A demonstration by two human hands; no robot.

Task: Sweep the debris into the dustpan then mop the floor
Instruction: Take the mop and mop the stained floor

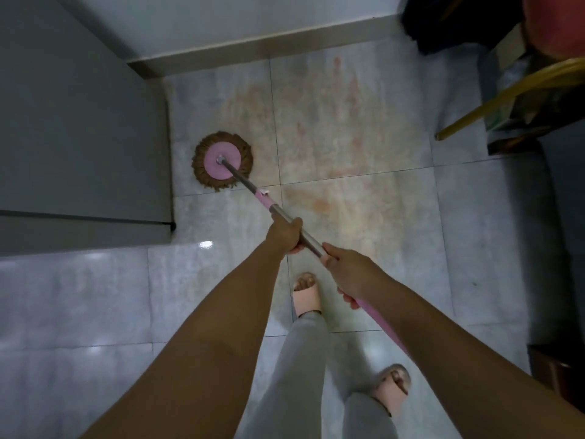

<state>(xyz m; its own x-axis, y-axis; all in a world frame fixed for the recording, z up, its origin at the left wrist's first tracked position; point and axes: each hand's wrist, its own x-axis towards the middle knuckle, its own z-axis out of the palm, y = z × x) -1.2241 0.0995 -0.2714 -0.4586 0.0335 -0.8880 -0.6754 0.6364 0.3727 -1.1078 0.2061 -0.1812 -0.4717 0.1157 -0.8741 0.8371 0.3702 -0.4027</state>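
Observation:
A round mop head (221,160) with brown strands and a pink disc lies flat on the pale tiled floor (364,185), close beside a grey cabinet. Its handle (253,188), metal with pink sections, slants from the disc down to the right. My left hand (286,232) grips the metal part of the handle. My right hand (343,269) holds it lower, where the pink grip begins. Reddish-brown smears stain the tiles right of the mop head. No dustpan shows.
A grey cabinet (79,137) fills the left side. A white wall with a skirting board (269,45) runs across the top. Dark clutter, a red object and a yellow stick (506,96) crowd the right. My feet in pink slippers (305,294) stand below the hands.

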